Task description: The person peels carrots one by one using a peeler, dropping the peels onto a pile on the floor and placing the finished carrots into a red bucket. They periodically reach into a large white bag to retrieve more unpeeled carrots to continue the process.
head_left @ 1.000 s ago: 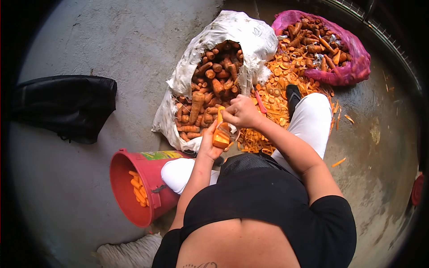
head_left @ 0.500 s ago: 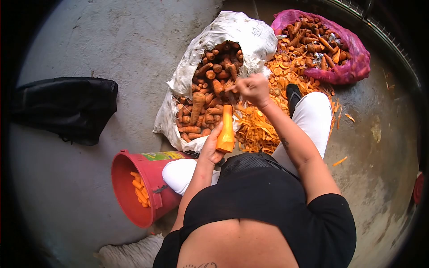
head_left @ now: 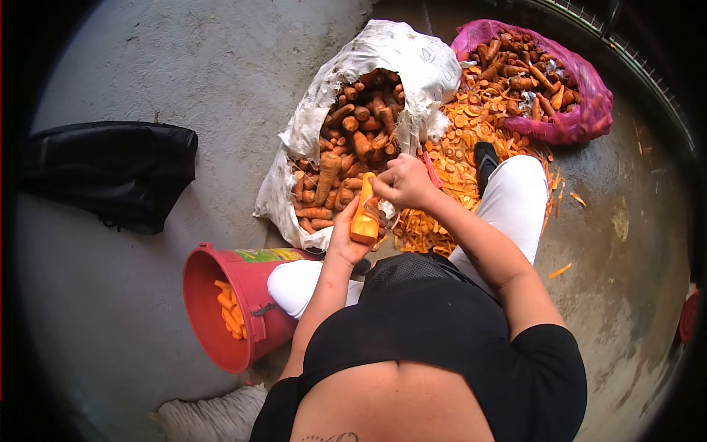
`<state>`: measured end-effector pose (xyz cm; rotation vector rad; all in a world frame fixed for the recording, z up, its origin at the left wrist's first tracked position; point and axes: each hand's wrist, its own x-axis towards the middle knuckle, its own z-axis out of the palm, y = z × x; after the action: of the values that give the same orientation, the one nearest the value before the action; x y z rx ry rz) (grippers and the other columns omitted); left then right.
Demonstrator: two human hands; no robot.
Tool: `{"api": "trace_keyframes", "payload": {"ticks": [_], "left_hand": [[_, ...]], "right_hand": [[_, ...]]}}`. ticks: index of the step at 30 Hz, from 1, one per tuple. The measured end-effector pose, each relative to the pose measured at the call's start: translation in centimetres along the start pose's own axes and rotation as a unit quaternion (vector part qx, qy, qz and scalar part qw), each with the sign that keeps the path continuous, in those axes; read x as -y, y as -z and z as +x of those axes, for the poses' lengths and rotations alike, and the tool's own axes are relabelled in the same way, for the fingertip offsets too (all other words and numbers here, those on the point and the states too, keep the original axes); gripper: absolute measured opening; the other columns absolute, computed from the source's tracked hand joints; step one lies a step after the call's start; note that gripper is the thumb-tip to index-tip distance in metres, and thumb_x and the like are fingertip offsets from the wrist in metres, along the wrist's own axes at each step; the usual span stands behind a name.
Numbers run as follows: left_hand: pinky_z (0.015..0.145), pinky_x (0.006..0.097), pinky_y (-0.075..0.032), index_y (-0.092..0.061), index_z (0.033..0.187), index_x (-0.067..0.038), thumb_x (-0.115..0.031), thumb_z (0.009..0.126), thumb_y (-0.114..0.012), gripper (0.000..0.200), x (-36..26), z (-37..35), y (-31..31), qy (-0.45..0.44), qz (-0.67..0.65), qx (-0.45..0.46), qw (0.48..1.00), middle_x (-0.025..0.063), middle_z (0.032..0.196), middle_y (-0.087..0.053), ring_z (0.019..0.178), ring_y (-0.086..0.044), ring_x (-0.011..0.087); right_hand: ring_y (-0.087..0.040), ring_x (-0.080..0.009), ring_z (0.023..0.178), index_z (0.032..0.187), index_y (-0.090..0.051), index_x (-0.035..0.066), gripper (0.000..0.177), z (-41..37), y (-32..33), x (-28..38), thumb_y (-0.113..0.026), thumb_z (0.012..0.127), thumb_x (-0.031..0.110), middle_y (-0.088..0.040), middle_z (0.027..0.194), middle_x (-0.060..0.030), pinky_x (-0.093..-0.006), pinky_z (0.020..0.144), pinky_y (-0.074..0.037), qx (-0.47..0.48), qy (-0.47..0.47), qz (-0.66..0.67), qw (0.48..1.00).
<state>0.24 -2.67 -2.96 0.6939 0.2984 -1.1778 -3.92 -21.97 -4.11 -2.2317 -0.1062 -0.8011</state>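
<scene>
My left hand (head_left: 349,237) is closed around the lower part of a mostly peeled, bright orange carrot (head_left: 364,223), tilted upward in front of my lap. A darker curl of peel lies along the carrot's right side. My right hand (head_left: 406,182) is closed just above and right of the carrot, with its fingers near the carrot's upper part. From that fist sticks out the pinkish-red handle of a peeler (head_left: 433,171); its blade is hidden. Behind both hands, a white woven sack (head_left: 302,121) lies open, full of unpeeled carrots (head_left: 328,177).
A red bucket (head_left: 254,350) with peeled carrots (head_left: 230,309) lies tipped on my left. Orange peelings (head_left: 427,230) and cut slices heap up ahead to the right, beside a pink mesh sack (head_left: 589,121) of carrots. Black cloth (head_left: 110,173) lies at far left.
My right hand has come down and closer to me, against the carrot, and the red handle now shows. The carrot has tilted and dropped slightly, with a peel curl on it.
</scene>
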Motion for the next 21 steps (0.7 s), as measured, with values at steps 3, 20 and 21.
{"api": "trace_keyframes", "payload": {"ticks": [3,20,21], "left_hand": [[0.056,0.0331,-0.050,-0.056,0.107,-0.013,-0.036,0.099,-0.039,0.029,0.4,-0.1,-1.2,-0.028,0.059,-0.098,0.993,0.0008,0.091,-0.065,0.077,-0.063,0.0168],[0.061,0.0373,-0.056,-0.049,0.122,-0.004,-0.040,0.098,-0.043,0.043,0.8,-2.1,-3.8,-0.015,0.097,-0.087,0.991,0.0146,0.093,-0.061,0.077,-0.065,0.0247],[0.061,0.0379,-0.056,-0.050,0.120,-0.005,-0.040,0.097,-0.044,0.042,0.7,-1.9,-4.2,-0.021,0.094,-0.091,0.991,0.0148,0.093,-0.061,0.077,-0.065,0.0254]], "right_hand": [[-0.050,-0.0228,0.050,0.055,-0.067,0.016,0.027,0.1,-0.1,0.9,-0.063,0.077,0.029,-0.049,0.049,-0.0045,-0.0361,0.054,-0.038,0.040,0.037,0.001,0.999],[-0.063,-0.0296,0.056,0.065,-0.072,0.008,0.049,1.9,2.3,-8.7,-0.044,0.086,0.042,-0.065,0.059,-0.0125,-0.0399,0.059,-0.049,-0.018,-0.410,-0.127,0.903],[-0.064,-0.0278,0.055,0.067,-0.072,0.008,0.049,2.0,1.9,-8.5,-0.048,0.086,0.045,-0.064,0.057,-0.0106,-0.0388,0.054,-0.050,0.021,-0.417,-0.029,0.908]]}}
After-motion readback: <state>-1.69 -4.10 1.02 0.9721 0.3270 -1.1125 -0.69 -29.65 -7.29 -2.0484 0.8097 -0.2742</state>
